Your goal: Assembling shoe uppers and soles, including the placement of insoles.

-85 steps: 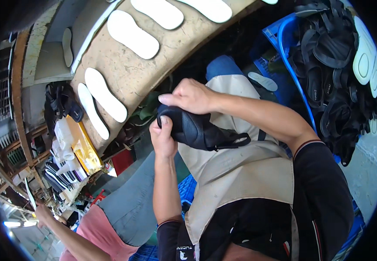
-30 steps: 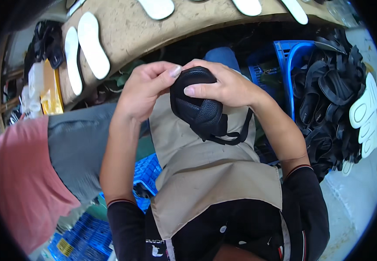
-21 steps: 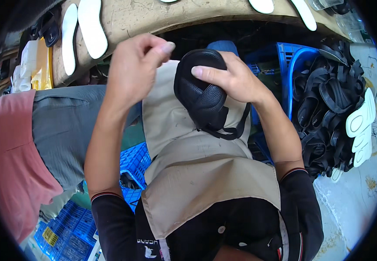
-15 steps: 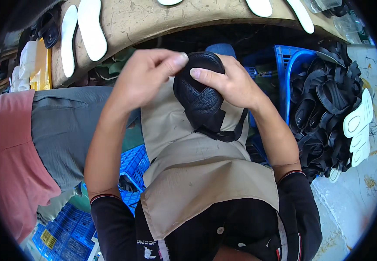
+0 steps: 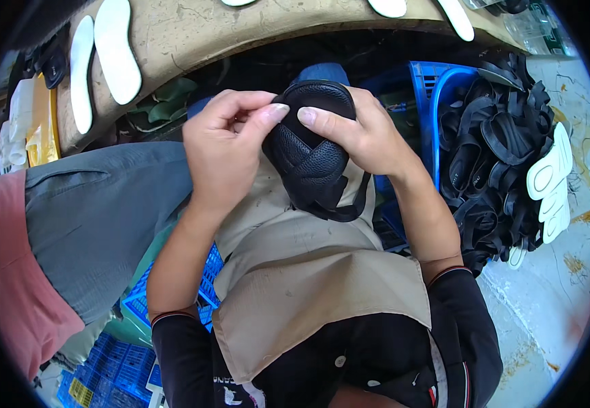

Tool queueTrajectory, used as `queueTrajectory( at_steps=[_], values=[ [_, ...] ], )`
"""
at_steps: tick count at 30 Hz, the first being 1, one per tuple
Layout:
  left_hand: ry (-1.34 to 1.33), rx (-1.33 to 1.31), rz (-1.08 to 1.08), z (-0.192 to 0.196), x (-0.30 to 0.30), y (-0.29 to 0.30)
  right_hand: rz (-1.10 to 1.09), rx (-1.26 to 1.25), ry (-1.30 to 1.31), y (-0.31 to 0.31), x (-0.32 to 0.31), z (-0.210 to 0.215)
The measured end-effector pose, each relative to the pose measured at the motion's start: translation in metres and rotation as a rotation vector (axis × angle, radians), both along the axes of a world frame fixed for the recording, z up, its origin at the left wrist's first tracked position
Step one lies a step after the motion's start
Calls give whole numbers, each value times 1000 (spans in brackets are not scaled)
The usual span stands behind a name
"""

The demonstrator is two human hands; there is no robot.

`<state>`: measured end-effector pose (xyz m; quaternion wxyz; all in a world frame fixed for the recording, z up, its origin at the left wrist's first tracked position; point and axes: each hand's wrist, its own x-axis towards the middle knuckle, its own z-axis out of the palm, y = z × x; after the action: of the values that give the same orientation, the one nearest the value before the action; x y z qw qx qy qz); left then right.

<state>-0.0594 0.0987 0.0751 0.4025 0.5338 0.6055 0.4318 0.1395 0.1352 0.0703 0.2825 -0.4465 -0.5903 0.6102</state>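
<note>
A black sandal (image 5: pixel 315 170) with crossed, textured straps is held up above my apron-covered lap, its toe end pointing away from me. My right hand (image 5: pixel 370 132) wraps the far right side of the sandal, thumb pressed on the inside by the toe opening. On the opposite edge, my left hand (image 5: pixel 230 139) pinches the sandal's upper left rim between thumb and curled forefinger. From the sandal's near end a loose black ankle strap (image 5: pixel 357 207) hangs down to the right. The underside of the sandal is hidden.
At the far side stands a worn table (image 5: pixel 193 27) bearing white insoles (image 5: pixel 117 51). To the right, a blue crate (image 5: pixel 434 122) holds a heap of black sandals (image 5: pixel 499 149) with white insoles beside it. A person in grey trousers (image 5: pixel 104 217) sits close on my left, above blue baskets (image 5: pixel 108 370).
My left hand has come in to the sandal's left rim and closed on it. The sandal stays in my right hand. The whole view has shifted slightly.
</note>
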Motion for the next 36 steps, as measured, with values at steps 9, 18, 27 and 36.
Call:
queueTrajectory(
  at_steps=[9, 18, 27, 36],
  values=[
    [-972, -352, -119, -14, -10, 10, 168, -234, 410, 17, 14, -23],
    [-559, -385, -355, 0, -30, 27, 197, -153, 321, 11, 3, -25],
    [-333, -392, -358, -1, -15, 46, 153, -192, 281, 7, 0, -19],
    [-371, -375, -196, -31, -12, 45, 56, -34, 297, -14, -7, -13]
  ],
)
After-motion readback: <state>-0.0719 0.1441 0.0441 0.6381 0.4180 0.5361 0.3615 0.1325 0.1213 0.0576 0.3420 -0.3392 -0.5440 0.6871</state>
